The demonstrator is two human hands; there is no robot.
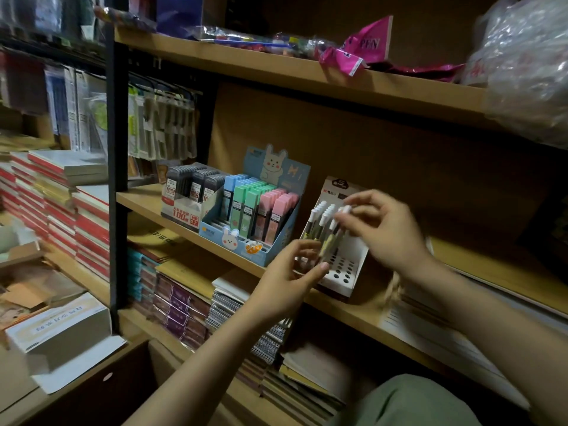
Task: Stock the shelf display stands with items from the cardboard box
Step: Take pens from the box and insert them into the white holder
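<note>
Two bare hands are up at the middle shelf [362,305], working at a white pen display stand [344,269]. Nearest the camera there's an open cardboard box [92,382] at the bottom left, with a white carton [61,327] sitting just past it. The left hand [289,278] has its fingers curled around the lower end of a small bunch of pens [329,241], and the right hand [381,229] is pinching the white cap end of the same bunch, I think, since it's pretty motion-blurred there. The bunch is held tilted right in front of the stand, above its holed front tray. Further back in the stand, more white-capped pens [321,215] stand upright in rows. Just left of it on the same shelf is a blue bunny display box [261,216] with blue, green and pink lead cases, then a grey box of dark lead cases [190,192]. On the top shelf lies a pink packet [365,47], and a clear plastic bag [528,66] bulges at the far right.
</note>
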